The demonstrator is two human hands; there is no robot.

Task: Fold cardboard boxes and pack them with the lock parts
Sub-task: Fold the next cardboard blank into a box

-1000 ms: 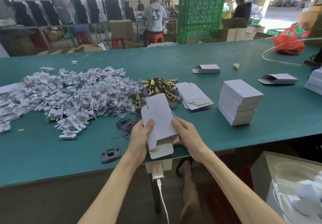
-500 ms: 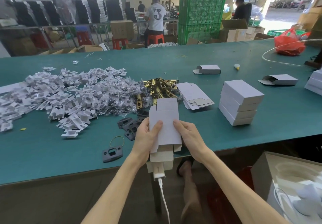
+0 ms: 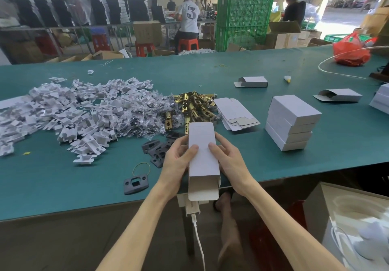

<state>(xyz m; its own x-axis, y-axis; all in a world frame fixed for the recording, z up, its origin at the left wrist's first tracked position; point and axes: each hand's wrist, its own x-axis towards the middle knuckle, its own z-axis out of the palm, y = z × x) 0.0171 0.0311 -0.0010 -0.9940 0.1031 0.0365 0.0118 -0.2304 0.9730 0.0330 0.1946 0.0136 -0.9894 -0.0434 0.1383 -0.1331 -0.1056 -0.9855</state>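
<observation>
I hold a white cardboard box (image 3: 202, 157) lengthwise over the near edge of the green table (image 3: 63, 186). Its near end is open, with a flap hanging towards me. My left hand (image 3: 179, 158) grips its left side and my right hand (image 3: 226, 157) grips its right side, thumbs on top. Beyond it lie brass lock latches (image 3: 194, 107), dark strike plates (image 3: 156, 150) and a single dark plate (image 3: 135, 184). A stack of flat box blanks (image 3: 235, 116) lies to the right of the latches.
A heap of white inserts and bagged parts (image 3: 73, 115) covers the left of the table. Closed boxes (image 3: 292, 122) are stacked at right. Two part-folded boxes (image 3: 251, 81) (image 3: 339, 95) lie farther back. A red bag (image 3: 351, 50) sits far right. People work in the background.
The flat blank, tilted a second ago, has been squared up into a box shape and turned straight between my hands. The far end now looks closed and the near end gapes open.
</observation>
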